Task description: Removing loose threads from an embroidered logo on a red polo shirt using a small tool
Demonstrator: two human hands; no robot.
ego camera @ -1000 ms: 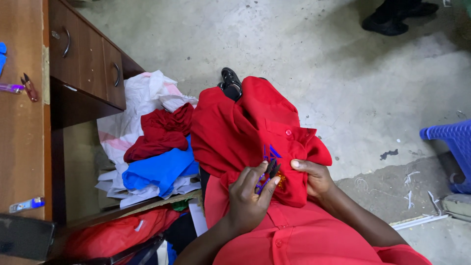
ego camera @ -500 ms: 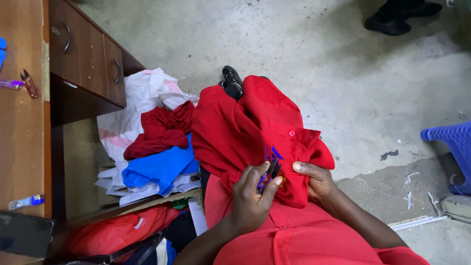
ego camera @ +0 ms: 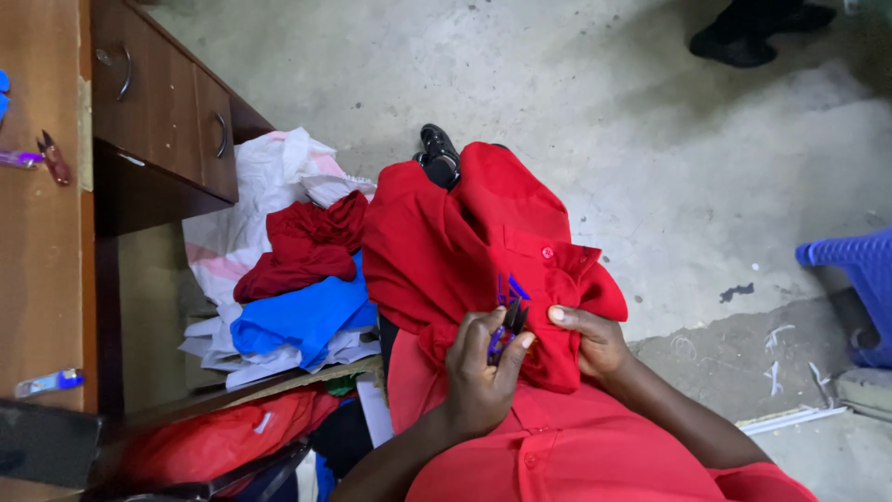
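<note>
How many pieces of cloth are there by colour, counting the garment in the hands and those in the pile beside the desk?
Red: 2, the red shirt held by the left hand and right hand, and the dark red cloth on the pile.
Blue: 1, the blue cloth.
White: 1, the white sheet beneath them.
Total: 4
</note>
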